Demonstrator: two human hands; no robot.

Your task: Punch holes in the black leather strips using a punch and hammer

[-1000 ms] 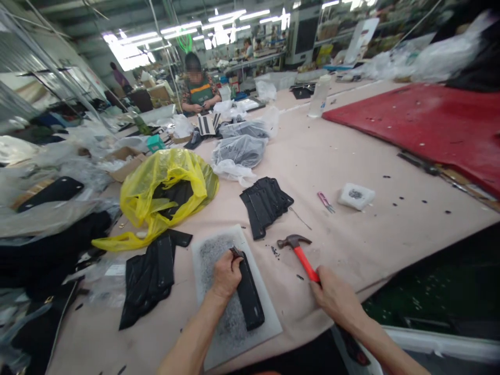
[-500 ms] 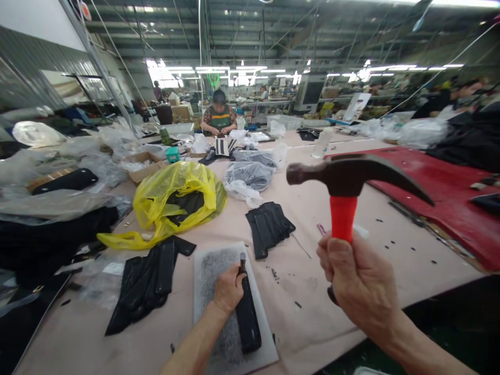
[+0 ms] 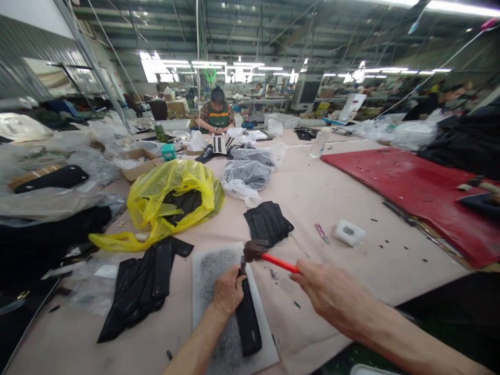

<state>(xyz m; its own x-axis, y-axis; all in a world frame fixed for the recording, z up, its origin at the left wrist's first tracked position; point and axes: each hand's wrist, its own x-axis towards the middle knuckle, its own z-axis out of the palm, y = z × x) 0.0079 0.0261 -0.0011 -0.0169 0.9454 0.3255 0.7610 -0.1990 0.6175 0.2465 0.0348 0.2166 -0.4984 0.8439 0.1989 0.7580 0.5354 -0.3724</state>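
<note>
My left hand [image 3: 228, 290] is closed around a metal punch [image 3: 242, 265], which stands upright at the far end of a black strip-shaped piece [image 3: 249, 320]. That piece lies on a worn white board [image 3: 201, 276]. In my right hand [image 3: 326, 286] is a claw hammer [image 3: 279, 262], gripped by its red handle. The hammer's dark head is at the top of the punch; whether they touch I cannot tell. Stacked black pieces [image 3: 269, 223] lie beyond the board, and more black pieces [image 3: 142, 284] lie left of it.
A yellow plastic bag [image 3: 175, 182] with black pieces sits at the back left. Right of the stack are a small pink-handled tool [image 3: 322, 234] and a white block [image 3: 349, 233]. A red sheet [image 3: 410, 192] covers the right side. Across the table sits a person [image 3: 216, 114].
My right hand has swung the hammer down and left, from raised at the right to the punch's top. My left hand still holds the punch in place.
</note>
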